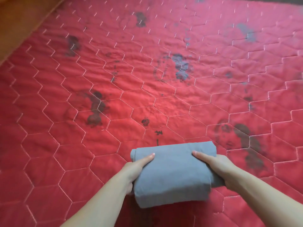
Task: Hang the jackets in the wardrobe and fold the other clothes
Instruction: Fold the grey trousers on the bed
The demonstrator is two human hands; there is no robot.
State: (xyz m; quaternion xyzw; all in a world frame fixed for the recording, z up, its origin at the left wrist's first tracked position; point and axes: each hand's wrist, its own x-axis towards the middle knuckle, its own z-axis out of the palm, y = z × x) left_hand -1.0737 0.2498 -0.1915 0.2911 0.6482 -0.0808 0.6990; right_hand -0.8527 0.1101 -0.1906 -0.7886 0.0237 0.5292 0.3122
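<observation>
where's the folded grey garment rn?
Head view, bottom centre: the folded grey garment is over the red quilted bedspread, gripped at its sides by the left hand and right hand.

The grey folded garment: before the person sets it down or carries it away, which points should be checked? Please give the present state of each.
1. Grey folded garment is a compact bundle, no loose ends seen: ok.
2. Left hand grips its left side: ok.
3. Right hand grips its right side: ok.
4. Red quilted cover ahead shows free space: ok.
5. Underside of the bundle stays folded: cannot tell.
6. Wardrobe and other clothes: not in view, cannot tell.
</observation>
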